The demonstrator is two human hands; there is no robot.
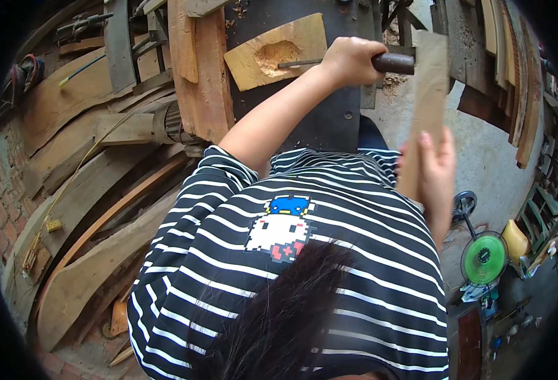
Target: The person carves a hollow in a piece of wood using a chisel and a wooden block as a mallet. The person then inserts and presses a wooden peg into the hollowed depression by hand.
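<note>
We see the left hand (pixel 348 61) with fingers closed around a chisel (pixel 395 63), its blade (pixel 301 63) over a hollowed block (pixel 277 52); the right hand (pixel 438 163) grips a wooden bat (pixel 428 95).

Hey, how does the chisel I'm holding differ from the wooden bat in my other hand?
The chisel has a dark brown handle and thin metal blade; the wooden bat is pale and broader. The chisel lies sideways across the picture; the bat runs roughly up and down. Your left hand grips the chisel; your right hand grips the bat. Both are long.
</note>
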